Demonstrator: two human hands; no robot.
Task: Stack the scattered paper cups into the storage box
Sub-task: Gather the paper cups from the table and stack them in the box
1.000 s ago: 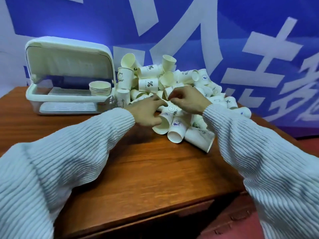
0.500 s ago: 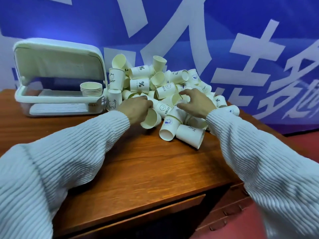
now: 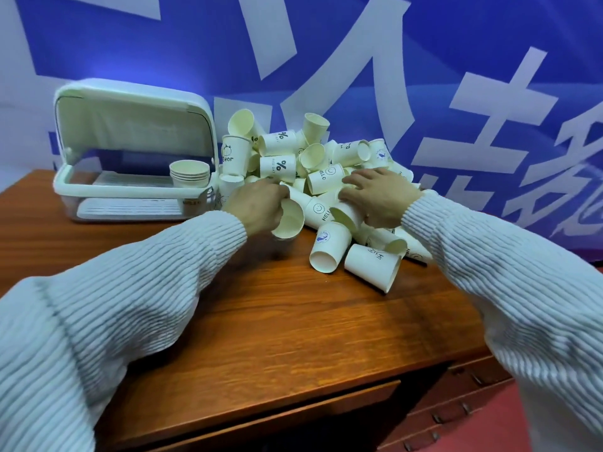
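Observation:
A heap of white paper cups lies on the wooden table, to the right of the white storage box, whose lid is raised. A short stack of cups stands inside the box at its right end. My left hand grips a cup lying on its side, mouth toward me, at the heap's near left edge. My right hand rests on the heap with its fingers curled round a cup that lies mouth toward me.
Two loose cups lie on their sides at the heap's front. A blue banner with large white characters hangs right behind the table. The table's front edge and a drawer unit are below right.
My left hand has lifted its cup slightly off the heap's left edge. My right hand has shifted over the heap and closed on another cup. The view moved a little.

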